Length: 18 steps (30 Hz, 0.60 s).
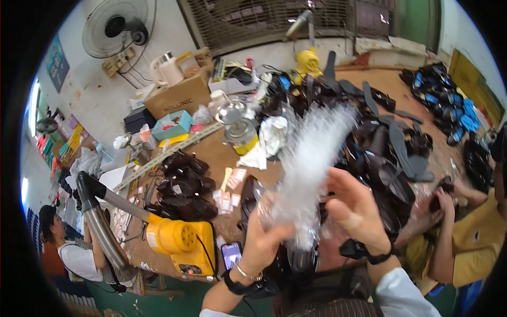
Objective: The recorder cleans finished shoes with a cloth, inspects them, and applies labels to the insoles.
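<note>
Leftmost on the worktop (214, 148), a yellow machine (198, 240) with a metal pipe stands near a phone (231, 256). My left fingers (278, 233) grip the lower left side of some clear plastic wrapping (317, 153). It's between my hands — blurred, its long axis slanting, the low end toward me, the upper end pointing away and rightward. My right fingers (344, 182) are loosely curved and parted beside it — touching or not, I can't tell. Dark shoes (388, 182) lie heaped beyond.
</note>
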### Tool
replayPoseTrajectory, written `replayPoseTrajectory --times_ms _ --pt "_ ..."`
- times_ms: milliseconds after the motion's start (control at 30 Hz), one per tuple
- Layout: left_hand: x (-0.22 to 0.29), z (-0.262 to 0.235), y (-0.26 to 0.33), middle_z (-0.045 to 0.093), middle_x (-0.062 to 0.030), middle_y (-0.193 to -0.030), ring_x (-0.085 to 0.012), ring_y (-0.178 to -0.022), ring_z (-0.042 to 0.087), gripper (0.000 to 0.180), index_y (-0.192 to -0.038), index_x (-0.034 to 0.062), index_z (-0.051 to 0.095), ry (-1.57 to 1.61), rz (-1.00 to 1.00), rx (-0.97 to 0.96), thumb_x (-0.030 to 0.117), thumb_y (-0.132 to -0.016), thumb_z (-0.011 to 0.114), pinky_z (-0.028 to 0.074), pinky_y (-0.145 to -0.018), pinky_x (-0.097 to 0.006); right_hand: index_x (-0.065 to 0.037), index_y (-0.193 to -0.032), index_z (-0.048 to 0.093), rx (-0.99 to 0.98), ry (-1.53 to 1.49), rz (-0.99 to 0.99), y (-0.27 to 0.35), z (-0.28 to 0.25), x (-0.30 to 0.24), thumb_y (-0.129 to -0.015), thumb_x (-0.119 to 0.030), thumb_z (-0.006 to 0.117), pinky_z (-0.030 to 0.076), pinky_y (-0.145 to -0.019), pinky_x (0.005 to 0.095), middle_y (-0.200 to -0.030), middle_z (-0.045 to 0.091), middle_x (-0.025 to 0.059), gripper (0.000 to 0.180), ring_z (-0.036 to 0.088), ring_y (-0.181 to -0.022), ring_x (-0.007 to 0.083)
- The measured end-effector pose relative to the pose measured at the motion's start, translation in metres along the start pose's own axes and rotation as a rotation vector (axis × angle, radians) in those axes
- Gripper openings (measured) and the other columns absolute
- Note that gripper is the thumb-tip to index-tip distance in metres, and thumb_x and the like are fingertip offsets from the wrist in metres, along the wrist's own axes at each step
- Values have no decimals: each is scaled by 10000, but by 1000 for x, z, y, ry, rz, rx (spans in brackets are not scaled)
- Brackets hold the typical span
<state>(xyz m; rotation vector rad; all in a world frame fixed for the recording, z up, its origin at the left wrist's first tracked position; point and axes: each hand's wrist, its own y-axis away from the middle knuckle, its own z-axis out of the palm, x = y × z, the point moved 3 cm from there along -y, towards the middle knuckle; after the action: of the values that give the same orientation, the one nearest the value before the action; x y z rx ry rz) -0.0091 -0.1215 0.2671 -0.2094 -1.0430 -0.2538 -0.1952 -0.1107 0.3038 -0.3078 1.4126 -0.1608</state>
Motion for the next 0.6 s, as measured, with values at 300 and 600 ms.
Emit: replayPoseTrajectory --times_ms 300,600 --pt "-56 21 72 543 -110 -1219 -196 -1175 499 712 -1352 -31 408 -314 23 -1 268 -805 753 374 -1015 -336 73 -1032 637 -92 203 104 75 5 46 -812 -74 732 524 -687 247 -973 634 122 281 644 -794 147" --pt "-93 -6 96 578 -79 -1202 -169 -1098 574 603 -1319 -3 445 200 -198 264 -96 -765 666 445 -975 -318 -10 -1208 538 147 215 106 98 -2 59 -777 162 514 492 -844 273 -1119 585 126 465 636 -949 200"
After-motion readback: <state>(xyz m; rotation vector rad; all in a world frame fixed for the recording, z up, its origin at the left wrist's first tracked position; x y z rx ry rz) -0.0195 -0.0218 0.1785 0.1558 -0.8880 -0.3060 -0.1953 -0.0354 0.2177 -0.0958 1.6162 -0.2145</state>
